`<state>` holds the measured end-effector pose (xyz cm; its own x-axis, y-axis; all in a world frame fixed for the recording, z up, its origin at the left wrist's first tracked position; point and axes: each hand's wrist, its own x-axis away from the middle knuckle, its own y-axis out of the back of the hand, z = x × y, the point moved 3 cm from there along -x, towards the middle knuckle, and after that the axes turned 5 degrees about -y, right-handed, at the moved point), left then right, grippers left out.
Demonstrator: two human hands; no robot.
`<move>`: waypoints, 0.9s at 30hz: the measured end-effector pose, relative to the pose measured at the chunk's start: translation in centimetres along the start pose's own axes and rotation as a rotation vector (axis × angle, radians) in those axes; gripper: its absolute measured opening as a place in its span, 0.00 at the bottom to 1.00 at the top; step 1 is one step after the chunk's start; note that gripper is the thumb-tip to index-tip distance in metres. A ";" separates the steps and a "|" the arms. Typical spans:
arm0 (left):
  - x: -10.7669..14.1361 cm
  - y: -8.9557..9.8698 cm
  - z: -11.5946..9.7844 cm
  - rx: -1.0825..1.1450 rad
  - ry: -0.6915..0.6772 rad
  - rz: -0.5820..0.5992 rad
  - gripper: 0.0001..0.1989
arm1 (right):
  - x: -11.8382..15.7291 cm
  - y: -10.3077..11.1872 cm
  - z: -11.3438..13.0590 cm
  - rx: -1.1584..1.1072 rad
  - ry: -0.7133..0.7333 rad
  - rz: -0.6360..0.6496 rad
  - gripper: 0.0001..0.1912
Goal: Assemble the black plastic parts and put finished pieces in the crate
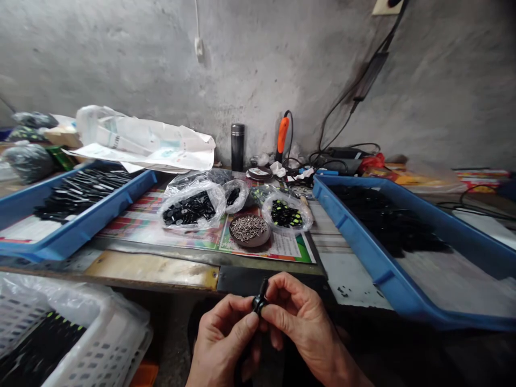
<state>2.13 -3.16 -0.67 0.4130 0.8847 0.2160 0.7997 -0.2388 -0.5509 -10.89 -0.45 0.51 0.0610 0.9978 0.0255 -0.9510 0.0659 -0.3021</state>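
A small black part (260, 302) is pinched between my two hands, just in front of the table's front edge. My left hand (230, 334) grips it from the left with thumb and forefinger. From the right, my right hand (300, 317) closes its thumb and fingers on the same part. Beyond them a round dish (256, 241) holds a heap of small metal screws. Left of the dish, an open plastic bag (220, 207) contains black pieces. To its right another bag (307, 219) has black and yellow-green pieces in it.
Blue trays with black parts stand at the left (76, 244) and right (387, 282). A white basket (99, 344) is at lower left. A black flask (237, 148) and an orange-handled tool (282, 134) stand near the wall, beside cables.
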 end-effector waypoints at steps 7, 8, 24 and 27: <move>-0.4 0.6 0.1 -0.030 -0.034 0.100 0.19 | -0.3 0.2 0.1 0.020 0.002 -0.002 0.17; -0.4 0.8 0.1 -0.048 -0.041 0.134 0.18 | -0.2 0.2 0.2 0.034 0.005 -0.006 0.16; 0.1 0.2 -1.1 -0.179 -0.136 0.099 0.18 | 0.5 0.6 3.1 0.649 0.377 -0.085 0.07; 0.2 0.2 -0.8 -0.119 -0.126 0.047 0.19 | 1.2 0.0 2.8 0.824 0.572 -0.089 0.05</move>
<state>2.72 -3.35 -0.15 0.3989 0.9130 0.0854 0.8301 -0.3199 -0.4568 -11.69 0.78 3.18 0.0724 0.8569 -0.5104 -0.8357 0.3314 0.4378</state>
